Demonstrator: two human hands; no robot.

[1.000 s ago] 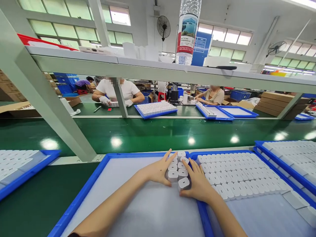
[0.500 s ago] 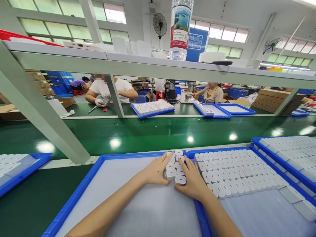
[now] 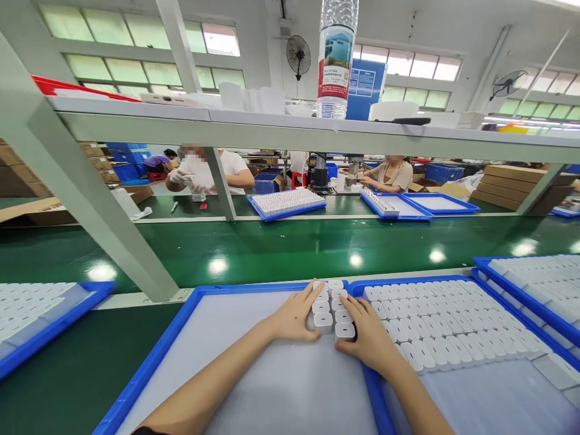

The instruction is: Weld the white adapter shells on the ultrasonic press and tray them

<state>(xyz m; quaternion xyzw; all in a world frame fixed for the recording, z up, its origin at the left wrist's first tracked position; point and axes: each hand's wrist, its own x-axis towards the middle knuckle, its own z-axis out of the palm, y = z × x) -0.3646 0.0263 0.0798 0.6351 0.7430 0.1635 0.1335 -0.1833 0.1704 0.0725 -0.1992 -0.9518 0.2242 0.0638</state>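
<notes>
Two short rows of white charger blocks (image 3: 322,321), rounded squares with a small dark slot on top, stand at the far right corner of a white-lined blue tray (image 3: 149,350). My left hand (image 3: 296,314) closes along the left row, its thumb at the near end and fingertips at the far end. Along the other row, whose nearest block (image 3: 345,331) sits slightly closer to me, my right hand (image 3: 367,329) is curved in the same way. Between the rows runs a narrow gap. Fingers partly cover the outer sides of the blocks.
A second blue tray (image 3: 378,399) on the right holds many similar blocks (image 3: 435,323). More filled trays stand at far right (image 3: 544,290) and far left (image 3: 49,326). Beyond lies a green belt (image 3: 290,248); a shelf (image 3: 272,130) with a bottle (image 3: 335,66) crosses above. Co-workers sit opposite.
The gap between the two rows of blocks has widened slightly, with both hands still around them. The view has shifted a little. Opposite, a co-worker has raised a gloved hand.
</notes>
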